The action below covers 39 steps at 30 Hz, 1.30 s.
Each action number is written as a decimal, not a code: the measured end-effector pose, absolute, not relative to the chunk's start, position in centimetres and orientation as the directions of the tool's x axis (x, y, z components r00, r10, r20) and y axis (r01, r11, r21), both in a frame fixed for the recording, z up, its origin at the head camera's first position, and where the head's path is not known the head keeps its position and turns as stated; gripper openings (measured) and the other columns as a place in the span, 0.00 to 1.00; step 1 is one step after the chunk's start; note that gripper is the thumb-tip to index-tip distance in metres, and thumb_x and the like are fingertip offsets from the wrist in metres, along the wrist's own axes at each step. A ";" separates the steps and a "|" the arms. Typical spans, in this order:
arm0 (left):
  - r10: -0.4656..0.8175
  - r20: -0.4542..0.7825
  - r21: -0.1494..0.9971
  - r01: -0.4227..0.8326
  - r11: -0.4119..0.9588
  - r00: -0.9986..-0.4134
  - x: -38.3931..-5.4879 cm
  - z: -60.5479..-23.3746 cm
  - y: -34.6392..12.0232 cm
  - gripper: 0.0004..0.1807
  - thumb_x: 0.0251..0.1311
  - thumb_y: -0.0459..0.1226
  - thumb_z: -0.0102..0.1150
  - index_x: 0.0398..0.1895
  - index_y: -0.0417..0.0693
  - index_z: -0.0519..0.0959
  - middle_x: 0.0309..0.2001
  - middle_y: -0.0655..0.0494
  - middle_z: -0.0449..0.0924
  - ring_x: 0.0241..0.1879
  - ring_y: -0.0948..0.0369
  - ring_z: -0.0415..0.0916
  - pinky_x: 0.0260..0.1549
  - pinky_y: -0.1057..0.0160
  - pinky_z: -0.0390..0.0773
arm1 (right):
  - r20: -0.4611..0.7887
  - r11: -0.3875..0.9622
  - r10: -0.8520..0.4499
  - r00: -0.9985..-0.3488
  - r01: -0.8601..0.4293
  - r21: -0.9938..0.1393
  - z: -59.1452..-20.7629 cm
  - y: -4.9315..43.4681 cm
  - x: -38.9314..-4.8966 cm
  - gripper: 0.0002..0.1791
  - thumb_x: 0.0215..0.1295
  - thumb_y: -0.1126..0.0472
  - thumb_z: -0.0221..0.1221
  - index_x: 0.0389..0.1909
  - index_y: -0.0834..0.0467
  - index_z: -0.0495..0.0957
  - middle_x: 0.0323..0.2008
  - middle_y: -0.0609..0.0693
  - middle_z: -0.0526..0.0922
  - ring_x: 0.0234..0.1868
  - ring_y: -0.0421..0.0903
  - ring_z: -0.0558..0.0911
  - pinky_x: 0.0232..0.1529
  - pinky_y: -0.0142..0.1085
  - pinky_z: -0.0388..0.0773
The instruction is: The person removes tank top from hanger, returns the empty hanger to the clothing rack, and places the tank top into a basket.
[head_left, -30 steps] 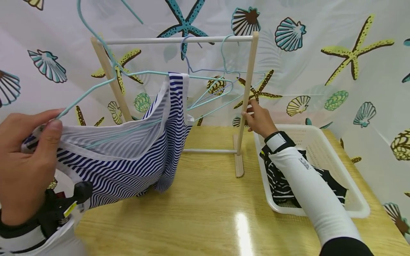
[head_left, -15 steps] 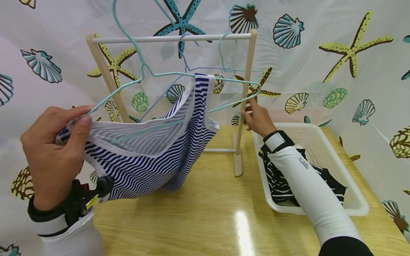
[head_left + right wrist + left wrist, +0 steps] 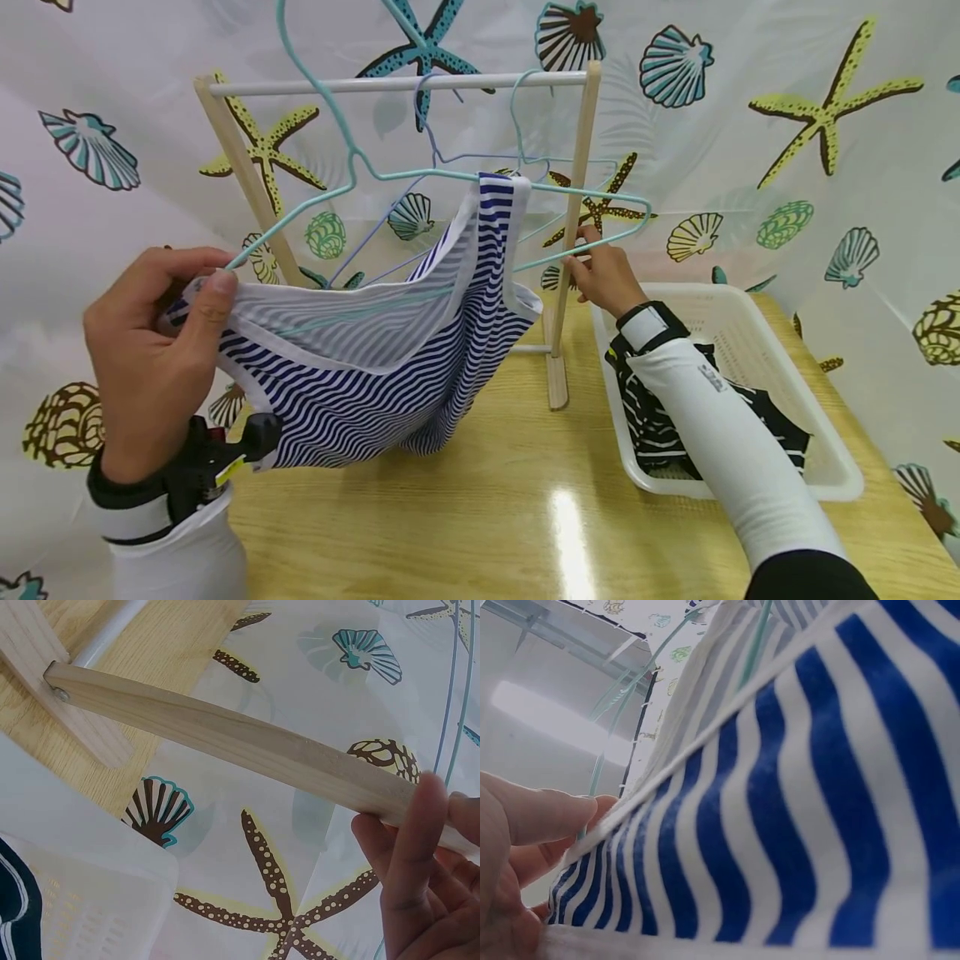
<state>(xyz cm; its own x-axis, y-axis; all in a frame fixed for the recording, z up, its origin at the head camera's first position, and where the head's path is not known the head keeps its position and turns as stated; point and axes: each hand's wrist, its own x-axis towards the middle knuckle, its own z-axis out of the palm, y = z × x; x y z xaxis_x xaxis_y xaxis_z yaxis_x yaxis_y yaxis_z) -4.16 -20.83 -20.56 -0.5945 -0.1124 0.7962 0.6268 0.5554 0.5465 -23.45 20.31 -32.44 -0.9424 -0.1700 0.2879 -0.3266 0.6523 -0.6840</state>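
Note:
My left hand [image 3: 161,342] pinches the left end of a light teal clothes hanger [image 3: 427,174] between thumb and fingers. With it, the hand holds a strap of a blue-and-white striped tank top [image 3: 367,425]. The other strap sits over the hanger's right arm, whose end sticks out bare in front of the rack. Seen from the left wrist, the striped cloth [image 3: 810,825] fills most of the view. My right hand [image 3: 611,279] grips the right wooden post [image 3: 582,150] of a small clothes rack. In the right wrist view, the fingers [image 3: 420,832] wrap round that post.
Two more hangers, one purple-blue [image 3: 480,156] and one teal [image 3: 517,125], hang from the rack's white rail [image 3: 337,85]. A white basket [image 3: 832,417] at the right holds black-and-white striped clothing [image 3: 660,429]. Behind stands a shell-patterned curtain [image 3: 712,150].
My left hand has moved right with the hanger and the tank top, bringing the hanger's bare end across the right post. My right hand has kept its grip on the post.

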 end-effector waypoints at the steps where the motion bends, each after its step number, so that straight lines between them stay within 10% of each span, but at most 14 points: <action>1: -0.111 0.791 0.554 0.629 0.546 -0.601 -4.2 -20.6 -20.8 0.11 0.61 0.27 0.59 0.46 0.32 0.82 0.36 0.61 0.80 0.28 0.66 0.72 0.27 0.75 0.70 | 0.292 0.652 -0.174 -0.941 -0.332 -0.682 -32.5 20.3 -23.5 0.21 0.72 0.61 0.53 0.62 0.61 0.62 0.54 0.63 0.77 0.44 0.59 0.83 0.21 0.38 0.79; 39: 0.118 0.706 0.516 0.621 0.590 -0.699 -5.8 -27.0 -22.1 0.10 0.57 0.26 0.63 0.41 0.44 0.85 0.35 0.56 0.81 0.35 0.68 0.74 0.30 0.72 0.67 | 0.177 0.611 -0.159 -0.971 -0.237 -0.756 -29.8 22.2 -21.0 0.36 0.69 0.45 0.54 0.72 0.53 0.53 0.58 0.61 0.75 0.50 0.57 0.81 0.31 0.39 0.82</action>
